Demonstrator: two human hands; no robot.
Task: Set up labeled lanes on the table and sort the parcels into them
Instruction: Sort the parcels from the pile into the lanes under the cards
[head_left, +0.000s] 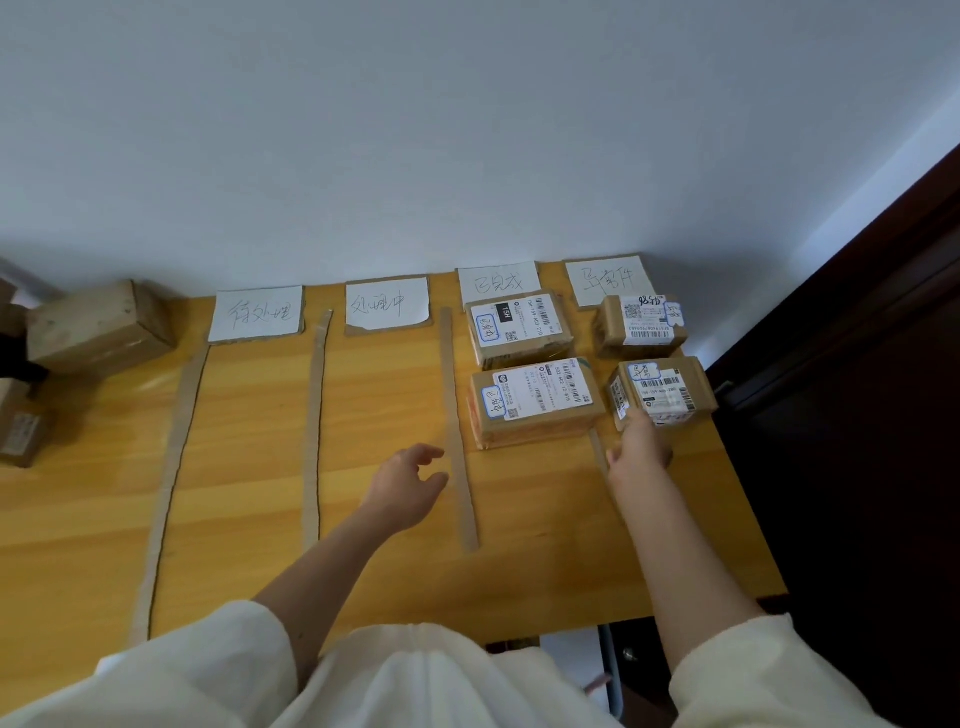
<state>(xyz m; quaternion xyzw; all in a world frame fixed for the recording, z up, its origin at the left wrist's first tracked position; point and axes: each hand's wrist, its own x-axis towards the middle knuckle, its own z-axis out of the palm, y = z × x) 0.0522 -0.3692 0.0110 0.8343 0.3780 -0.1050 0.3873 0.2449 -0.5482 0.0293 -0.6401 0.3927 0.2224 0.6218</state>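
Cardboard strips (314, 431) divide the wooden table (249, 499) into lanes, each headed by a handwritten paper label (256, 314). Two parcels lie in the third lane, one far (518, 328) and one near (535, 401). In the rightmost lane a small parcel (640, 326) sits at the back. My right hand (640, 441) grips the near edge of a second small parcel (667, 388) there. My left hand (408, 491) hovers open above the table beside a strip (458, 441), holding nothing. The two left lanes hold no parcels.
More cardboard boxes stand at the far left: a large one (98, 327) and a smaller one (21, 431) near the table's left edge. A white wall backs the table. Dark furniture (857, 415) runs along the right edge.
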